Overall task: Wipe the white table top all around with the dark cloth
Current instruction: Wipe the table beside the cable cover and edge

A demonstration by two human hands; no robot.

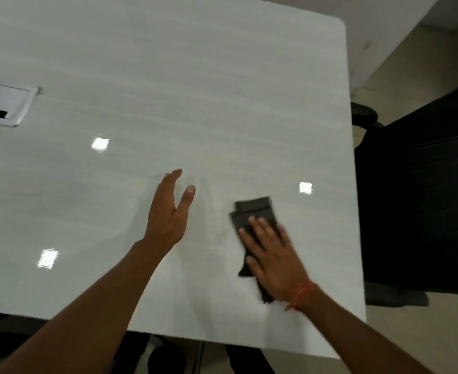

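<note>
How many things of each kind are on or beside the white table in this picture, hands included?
Bare hands: 2, left hand and right hand
Dark folded cloth: 1
White glossy table top: 1
Silver rectangular cable hatch: 1
Black office chair: 1
Total: 6

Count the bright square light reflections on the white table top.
3. One reflection lies left of centre, one is just beyond the dark cloth near the right edge, and one sits near the front left. The arms might hide others.
</note>
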